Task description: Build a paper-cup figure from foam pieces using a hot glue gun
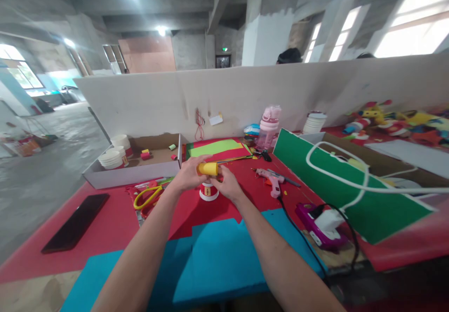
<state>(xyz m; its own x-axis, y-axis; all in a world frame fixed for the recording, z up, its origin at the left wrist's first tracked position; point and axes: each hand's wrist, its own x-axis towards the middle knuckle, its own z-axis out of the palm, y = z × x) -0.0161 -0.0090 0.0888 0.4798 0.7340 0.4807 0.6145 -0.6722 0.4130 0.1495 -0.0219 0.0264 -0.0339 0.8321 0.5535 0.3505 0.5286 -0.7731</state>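
Observation:
A yellow roll (209, 168), apparently foam or paper, lies sideways between my hands on top of an upside-down red and white paper cup (208, 192). The fingers of my left hand (191, 172) are closed around the roll's left end. My right hand (228, 183) is curled at the roll's right end, close above the cup. Its fingertips are partly hidden, but they appear to press on the roll. The cup's rim is down on the red tabletop (185, 221).
Yellow-handled scissors (149, 197) and a black phone (75, 223) lie left. On the right are a pink glue gun (275, 181), a purple power strip (321, 230) and a green board (322, 176). Behind stand a box (133, 176) with cups, coloured sheets (213, 148) and a pink bottle (269, 127).

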